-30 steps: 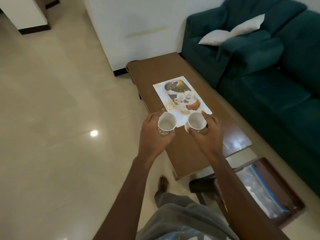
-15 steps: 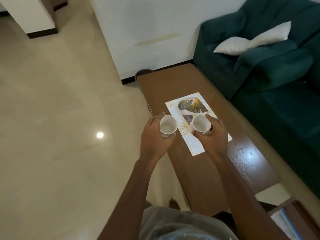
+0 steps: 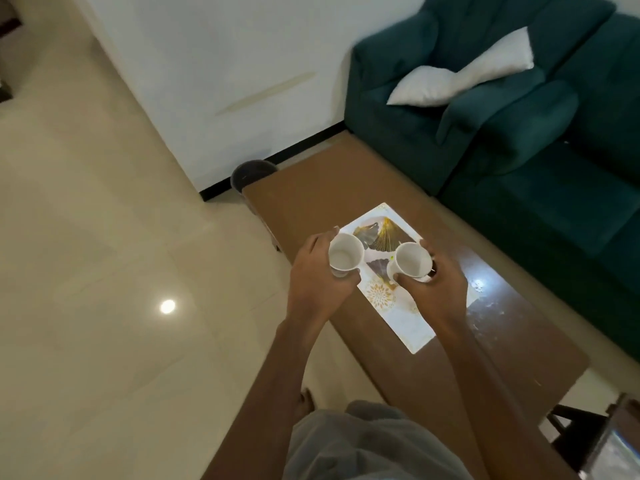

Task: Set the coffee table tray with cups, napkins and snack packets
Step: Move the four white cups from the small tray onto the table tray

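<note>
A flat white tray [image 3: 412, 323] printed with leaves and cups lies on the brown coffee table [image 3: 311, 199]. My left hand [image 3: 317, 282] grips a white cup [image 3: 345, 254] from its side, above the tray's left edge. My right hand [image 3: 438, 289] holds a second white cup [image 3: 411, 260] over the middle of the tray. Both cups are empty with their mouths tilted toward me. Whether either cup touches the tray cannot be told. No napkins or snack packets show.
A dark green sofa [image 3: 540, 188] with a white cushion [image 3: 460, 77] runs along the table's far side. A dark bin [image 3: 251, 173] stands at the table's far end by the white wall. A wooden-framed object [image 3: 616, 441] sits low right. My bare foot [image 3: 306, 401] is on the tiled floor.
I have stepped closer to the table. Both hands moved forward with the cups, from the tray's near end to over its middle.
</note>
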